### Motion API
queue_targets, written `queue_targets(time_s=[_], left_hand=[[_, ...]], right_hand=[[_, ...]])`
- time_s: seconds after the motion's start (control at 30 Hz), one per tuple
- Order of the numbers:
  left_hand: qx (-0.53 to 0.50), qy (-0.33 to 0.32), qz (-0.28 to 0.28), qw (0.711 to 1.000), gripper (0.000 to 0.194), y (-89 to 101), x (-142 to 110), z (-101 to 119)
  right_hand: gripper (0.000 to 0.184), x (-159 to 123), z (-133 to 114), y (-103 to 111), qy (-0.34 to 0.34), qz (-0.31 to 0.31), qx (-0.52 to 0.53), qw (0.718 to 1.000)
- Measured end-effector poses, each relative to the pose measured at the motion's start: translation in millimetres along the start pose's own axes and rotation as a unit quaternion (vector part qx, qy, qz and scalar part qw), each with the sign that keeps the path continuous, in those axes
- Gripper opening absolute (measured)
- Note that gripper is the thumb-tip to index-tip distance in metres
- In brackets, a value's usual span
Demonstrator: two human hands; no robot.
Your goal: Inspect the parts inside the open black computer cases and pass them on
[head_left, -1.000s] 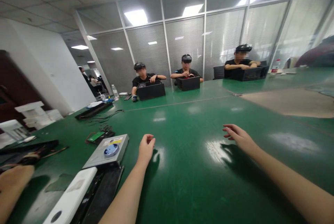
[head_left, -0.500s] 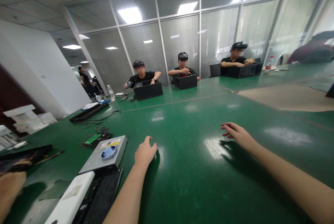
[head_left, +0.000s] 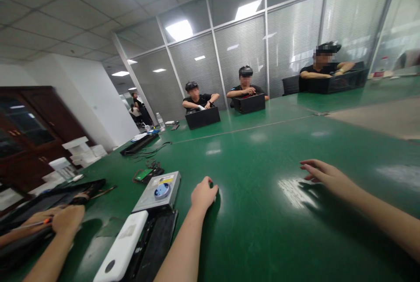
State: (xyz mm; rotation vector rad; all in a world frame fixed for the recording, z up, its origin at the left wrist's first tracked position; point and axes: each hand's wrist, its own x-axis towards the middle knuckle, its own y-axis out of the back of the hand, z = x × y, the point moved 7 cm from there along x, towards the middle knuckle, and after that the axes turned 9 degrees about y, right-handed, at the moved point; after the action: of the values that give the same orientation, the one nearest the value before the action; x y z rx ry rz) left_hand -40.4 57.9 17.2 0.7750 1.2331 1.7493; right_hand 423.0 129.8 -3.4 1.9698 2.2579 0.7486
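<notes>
My left hand (head_left: 204,195) is low over the green table (head_left: 256,225), its thumb and index finger apart and nothing seen between them. Just left of it lies a silver optical drive (head_left: 152,203), with a small round blue-and-white object (head_left: 162,191) on top. Nearer to me, a long white device (head_left: 126,247) with a dark round spot lies on a black piece (head_left: 160,238) beside my left forearm. Out to the right, my right hand (head_left: 328,177) hovers above the tabletop, fingers stretched out and holding nothing.
At the left, another person's hands (head_left: 67,218) work at a black case part (head_left: 92,190), near an orange-tipped tool. A green circuit board (head_left: 147,175) with wires lies behind the drive. Three people sit opposite at black cases (head_left: 203,118); a brown sheet (head_left: 387,113) lies far right.
My view has turned left, so everything appears further right. My left hand's fingers look slightly more curled. The neighbour's hands at the left show more fully.
</notes>
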Motion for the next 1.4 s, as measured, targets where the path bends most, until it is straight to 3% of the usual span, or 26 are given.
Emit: queue_targets(time_s=[0.17,0.67,1.13,1.4], left_hand=[[0.002,0.001,0.000,1.000,0.044,0.4,-2,1],[0.006,0.008,-0.007,1.000,0.039,1.5,2,2],[0.014,0.000,-0.032,0.999,0.040,6.3,5,5],[-0.027,-0.037,-0.048,0.998,0.041,1.1,10,1]], right_hand=[[0.056,-1,-3,-1,0.004,0.002,-0.001,1.000],[0.051,0,-3,-3,-0.010,-0.005,0.017,1.000],[0.049,0,-19,-14,0.045,-0.040,0.003,0.998],[0.040,-3,-36,-20,0.076,-0.014,0.004,0.997]])
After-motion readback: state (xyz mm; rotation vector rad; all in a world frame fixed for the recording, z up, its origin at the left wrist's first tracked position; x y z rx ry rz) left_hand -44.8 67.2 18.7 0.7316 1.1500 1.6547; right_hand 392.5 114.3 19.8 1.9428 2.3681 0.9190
